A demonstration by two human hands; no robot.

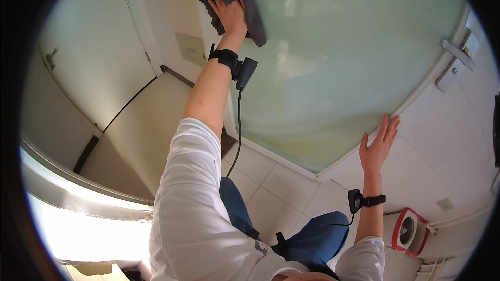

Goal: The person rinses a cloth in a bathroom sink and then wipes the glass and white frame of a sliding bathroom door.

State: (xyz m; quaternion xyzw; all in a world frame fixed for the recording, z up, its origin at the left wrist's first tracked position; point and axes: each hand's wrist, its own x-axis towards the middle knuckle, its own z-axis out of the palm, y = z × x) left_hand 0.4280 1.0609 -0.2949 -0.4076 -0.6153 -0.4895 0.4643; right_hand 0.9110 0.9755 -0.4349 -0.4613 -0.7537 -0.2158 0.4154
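A dark grey cloth (pixel 254 17) lies under my left hand (pixel 230 11), which presses it with spread fingers against the upper left edge of a frosted glass door panel (pixel 336 62). Part of the cloth folds over my fingertips. My right hand (pixel 379 146) is raised with its fingers extended at the white frame of the panel's lower right side, and it holds nothing. Whether that palm touches the frame is hard to tell. Each wrist wears a black strap with a small black device and a cable.
A metal door handle (pixel 457 52) juts from the panel's right edge. At the left stands a pale door (pixel 97 43) with a lever handle. A red and white appliance (pixel 409 231) is on the tiled floor (pixel 279 187) at the lower right, near white pipes (pixel 461 216).
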